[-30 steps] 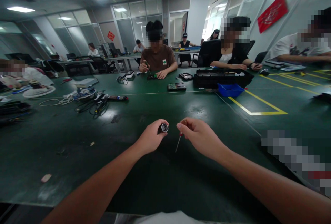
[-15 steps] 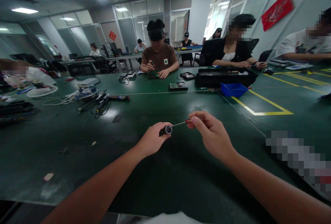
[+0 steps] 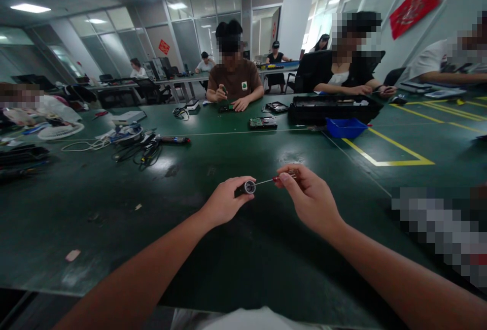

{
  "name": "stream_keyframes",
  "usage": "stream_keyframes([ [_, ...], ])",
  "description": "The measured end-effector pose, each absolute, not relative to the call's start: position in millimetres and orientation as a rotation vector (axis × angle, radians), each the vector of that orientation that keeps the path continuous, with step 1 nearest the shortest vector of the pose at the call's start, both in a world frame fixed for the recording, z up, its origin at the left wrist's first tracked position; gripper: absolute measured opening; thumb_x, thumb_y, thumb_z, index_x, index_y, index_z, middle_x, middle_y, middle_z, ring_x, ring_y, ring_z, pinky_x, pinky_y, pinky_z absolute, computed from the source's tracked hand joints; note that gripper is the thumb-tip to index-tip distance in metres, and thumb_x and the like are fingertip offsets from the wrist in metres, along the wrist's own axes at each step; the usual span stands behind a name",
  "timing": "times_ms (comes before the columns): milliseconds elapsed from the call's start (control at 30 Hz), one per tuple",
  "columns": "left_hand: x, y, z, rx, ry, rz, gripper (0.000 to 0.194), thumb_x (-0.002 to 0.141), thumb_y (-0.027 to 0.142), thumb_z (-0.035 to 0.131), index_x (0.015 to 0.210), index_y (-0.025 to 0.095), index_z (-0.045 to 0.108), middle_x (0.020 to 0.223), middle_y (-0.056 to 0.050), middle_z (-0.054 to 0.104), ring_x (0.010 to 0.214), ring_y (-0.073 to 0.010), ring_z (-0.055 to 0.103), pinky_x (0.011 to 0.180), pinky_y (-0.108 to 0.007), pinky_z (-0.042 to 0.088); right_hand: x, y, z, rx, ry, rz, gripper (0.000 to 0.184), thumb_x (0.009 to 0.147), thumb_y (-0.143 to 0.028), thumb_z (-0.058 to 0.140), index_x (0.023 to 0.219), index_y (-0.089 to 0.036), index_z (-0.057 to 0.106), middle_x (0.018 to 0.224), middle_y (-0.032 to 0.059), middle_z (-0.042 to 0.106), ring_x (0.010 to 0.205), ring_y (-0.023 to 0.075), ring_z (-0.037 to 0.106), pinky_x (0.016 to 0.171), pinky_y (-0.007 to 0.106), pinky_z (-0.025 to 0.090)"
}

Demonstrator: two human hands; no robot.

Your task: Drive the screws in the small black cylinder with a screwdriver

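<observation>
My left hand (image 3: pixel 225 201) is closed round a small black cylinder with a silver ring end (image 3: pixel 246 187), held a little above the green table (image 3: pixel 236 264). My right hand (image 3: pixel 310 198) pinches a thin screwdriver with a red handle (image 3: pixel 271 180). Its metal shaft runs level to the left, and the tip meets the cylinder's silver end. Both hands hover near the table's middle, close together.
A tangle of cables and tools (image 3: pixel 140 147) lies at the left. A blue bin (image 3: pixel 346 127) and a long black case (image 3: pixel 331 109) stand at the right, beside yellow floor-tape lines (image 3: pixel 384 155). Several people sit working across the table, with circuit boards (image 3: pixel 262 123) before them.
My right hand has lifted and turned the screwdriver from pointing down to lying level, bringing its tip to the cylinder's end. My left hand has stayed nearly still.
</observation>
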State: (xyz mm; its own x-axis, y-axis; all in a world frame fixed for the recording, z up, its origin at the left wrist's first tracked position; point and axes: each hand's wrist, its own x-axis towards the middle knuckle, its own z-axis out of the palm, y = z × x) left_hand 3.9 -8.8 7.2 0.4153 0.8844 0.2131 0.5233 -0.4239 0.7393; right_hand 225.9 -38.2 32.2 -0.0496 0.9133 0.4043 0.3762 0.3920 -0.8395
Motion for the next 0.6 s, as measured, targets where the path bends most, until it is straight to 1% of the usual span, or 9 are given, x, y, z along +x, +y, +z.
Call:
stream_keyframes([
  [100, 4, -8, 5, 2.121, 1.19, 0.811, 0.037, 0.086, 0.024, 0.069, 0.123, 0.028, 0.064, 0.124, -0.002, 0.066, 0.117, -0.0226, 0.058, 0.106, -0.039, 0.041, 227, -38, 33, -1.183, -1.665, 0.627, 0.026, 0.096, -0.043, 0.054, 0.103, -0.021, 0.066, 0.086, 0.0039, 0.074, 0.081, 0.0196, 0.072, 0.071, 0.033, 0.055],
  [200, 3, -7, 4, 2.149, 1.196, 0.812, 0.039, 0.086, 0.023, 0.07, 0.124, 0.028, 0.063, 0.123, -0.002, 0.066, 0.116, -0.0221, 0.058, 0.105, -0.038, 0.041, 228, -39, 35, -1.263, -1.723, 0.51, 0.027, 0.093, -0.045, 0.058, 0.094, -0.021, 0.069, 0.072, 0.0012, 0.072, 0.065, 0.018, 0.069, 0.06, 0.03, 0.05],
  [267, 2, -7, 5, 2.171, 1.204, 0.813, 0.039, 0.086, 0.024, 0.07, 0.125, 0.028, 0.063, 0.123, -0.002, 0.066, 0.115, -0.0225, 0.058, 0.104, -0.038, 0.042, 229, -40, 36, -1.307, -1.758, 0.426, 0.027, 0.091, -0.046, 0.06, 0.091, -0.021, 0.07, 0.067, 0.0003, 0.07, 0.058, 0.0171, 0.066, 0.055, 0.029, 0.047],
  [333, 1, -7, 7, 2.192, 1.219, 0.804, 0.038, 0.088, 0.026, 0.069, 0.125, 0.029, 0.063, 0.121, -0.001, 0.067, 0.113, -0.023, 0.059, 0.101, -0.039, 0.043, 229, -41, 37, -1.288, -1.791, 0.389, 0.025, 0.093, -0.042, 0.058, 0.096, -0.02, 0.069, 0.071, 0.001, 0.071, 0.061, 0.0173, 0.066, 0.057, 0.029, 0.048],
  [400, 1, -7, 10, 2.212, 1.232, 0.778, 0.035, 0.089, 0.026, 0.067, 0.124, 0.03, 0.063, 0.119, 0.0, 0.068, 0.109, -0.0233, 0.06, 0.099, -0.04, 0.043, 229, -42, 37, -1.231, -1.833, 0.379, 0.021, 0.095, -0.035, 0.055, 0.104, -0.019, 0.065, 0.081, 0.0031, 0.073, 0.07, 0.018, 0.069, 0.063, 0.03, 0.05],
  [467, 1, -8, 12, 2.231, 1.241, 0.747, 0.033, 0.089, 0.027, 0.067, 0.122, 0.029, 0.063, 0.118, 0.0, 0.068, 0.109, -0.0237, 0.06, 0.104, -0.044, 0.039, 229, -43, 38, -1.176, -1.893, 0.366, 0.018, 0.096, -0.029, 0.051, 0.106, -0.018, 0.062, 0.091, 0.0052, 0.074, 0.079, 0.0187, 0.07, 0.07, 0.03, 0.051],
  [500, 1, -8, 13, 2.238, 1.246, 0.731, 0.033, 0.089, 0.027, 0.067, 0.122, 0.029, 0.063, 0.118, 0.0, 0.068, 0.109, -0.024, 0.06, 0.107, -0.046, 0.036, 229, -43, 38, -1.161, -1.926, 0.356, 0.017, 0.096, -0.027, 0.051, 0.105, -0.019, 0.062, 0.091, 0.0054, 0.073, 0.08, 0.0188, 0.07, 0.07, 0.03, 0.051],
  [567, 2, -8, 15, 2.25, 1.254, 0.698, 0.032, 0.09, 0.027, 0.067, 0.121, 0.028, 0.063, 0.119, 0.0, 0.068, 0.11, -0.0246, 0.059, 0.109, -0.049, 0.032, 229, -44, 39, -1.175, -1.949, 0.334, 0.02, 0.098, -0.03, 0.048, 0.102, -0.02, 0.063, 0.079, 0.0024, 0.07, 0.068, 0.0171, 0.067, 0.062, 0.028, 0.048],
  [600, 3, -8, 15, 2.258, 1.251, 0.687, 0.032, 0.09, 0.027, 0.066, 0.121, 0.028, 0.063, 0.119, 0.0, 0.068, 0.11, -0.0245, 0.059, 0.109, -0.049, 0.033, 229, -44, 39, -1.194, -1.952, 0.324, 0.023, 0.099, -0.033, 0.046, 0.098, -0.02, 0.065, 0.071, 0.0006, 0.067, 0.061, 0.0159, 0.064, 0.057, 0.028, 0.045],
])
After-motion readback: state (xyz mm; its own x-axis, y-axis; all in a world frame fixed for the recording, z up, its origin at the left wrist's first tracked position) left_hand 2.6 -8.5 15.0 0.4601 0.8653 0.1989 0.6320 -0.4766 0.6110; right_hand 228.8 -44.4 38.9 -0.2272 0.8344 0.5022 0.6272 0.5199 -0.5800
